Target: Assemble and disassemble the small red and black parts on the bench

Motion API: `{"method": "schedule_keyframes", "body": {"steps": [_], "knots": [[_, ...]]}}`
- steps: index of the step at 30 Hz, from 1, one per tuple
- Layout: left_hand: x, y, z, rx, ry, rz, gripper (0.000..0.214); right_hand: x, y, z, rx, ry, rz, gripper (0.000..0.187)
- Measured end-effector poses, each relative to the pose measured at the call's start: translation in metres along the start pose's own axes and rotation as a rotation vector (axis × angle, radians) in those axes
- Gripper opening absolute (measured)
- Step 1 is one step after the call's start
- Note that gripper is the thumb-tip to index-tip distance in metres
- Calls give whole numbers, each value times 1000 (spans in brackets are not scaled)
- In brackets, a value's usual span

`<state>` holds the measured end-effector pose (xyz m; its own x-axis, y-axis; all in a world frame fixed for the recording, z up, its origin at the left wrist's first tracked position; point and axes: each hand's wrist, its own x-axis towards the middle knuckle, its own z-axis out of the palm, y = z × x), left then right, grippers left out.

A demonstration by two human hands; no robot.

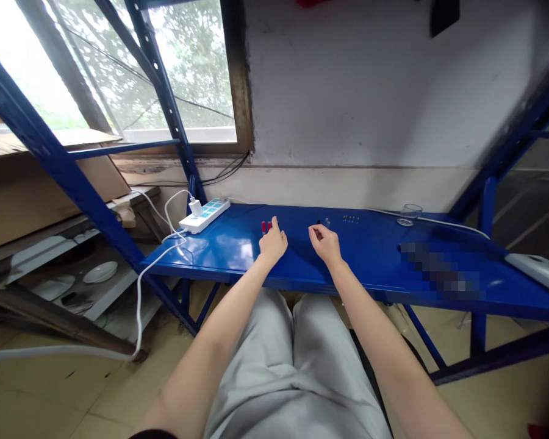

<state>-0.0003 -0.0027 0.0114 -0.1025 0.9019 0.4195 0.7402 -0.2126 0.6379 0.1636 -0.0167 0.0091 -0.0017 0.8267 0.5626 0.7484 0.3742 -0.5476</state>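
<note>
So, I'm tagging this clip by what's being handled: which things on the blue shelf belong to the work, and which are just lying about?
In the work: red pieces at the left hand; small dark piece by the right hand; probably the row of small dark parts beyond.
Lying about: power strip, white cable, glass.

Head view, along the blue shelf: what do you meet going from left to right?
white power strip → left hand → right hand → row of small dark parts → clear glass → white device at the right edge
</note>
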Motion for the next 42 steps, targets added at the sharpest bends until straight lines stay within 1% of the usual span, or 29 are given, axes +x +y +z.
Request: {"method": "schedule_keyframes", "body": {"steps": [3,7,9,13,15,17,20,21,23,25,27,29,32,36,39,42], "knots": [[8,3,4,5,-8,-30,61,-2,1,2,19,-11,-6,40],[19,3,11,28,1,-70,59,-3,-2,1,30,-55,9,40],[23,1,14,65,-18,-81,54,-3,-2,2,35,-56,4,39],[31,-4,19,217,-106,-50,40,-3,0,3,55,-54,-21,36],[33,-6,20,225,-118,-33,35,-3,1,4,61,-57,-23,36],[34,-7,22,146,-105,-23,28,-3,1,4,55,-64,-18,35],[31,-7,25,-93,-52,-24,13,-3,2,4,37,-74,-13,35],[30,-8,26,-185,-51,-22,9,-3,2,5,31,-78,-13,35],[25,-9,27,-379,-94,-34,9,-2,3,5,24,-80,-11,34],[20,-9,26,-591,-175,-81,13,-2,3,6,21,-81,3,34],[14,-9,23,-789,-241,-129,17,-1,2,6,21,-89,32,34],[9,-7,17,-928,-291,-139,20,-1,1,5,22,-110,61,36],[4,-5,10,-1019,-372,-120,26,-2,-1,5,22,-139,67,40],[1,-4,8,-1045,-461,-74,31,-3,0,5,20,-151,19,41],[0,-4,8,-1037,-490,-53,31,-3,1,6,44,-141,-21,41],[-1,-4,8,-1036,-487,-41,31,-2,2,7,60,-137,-36,40]]}}
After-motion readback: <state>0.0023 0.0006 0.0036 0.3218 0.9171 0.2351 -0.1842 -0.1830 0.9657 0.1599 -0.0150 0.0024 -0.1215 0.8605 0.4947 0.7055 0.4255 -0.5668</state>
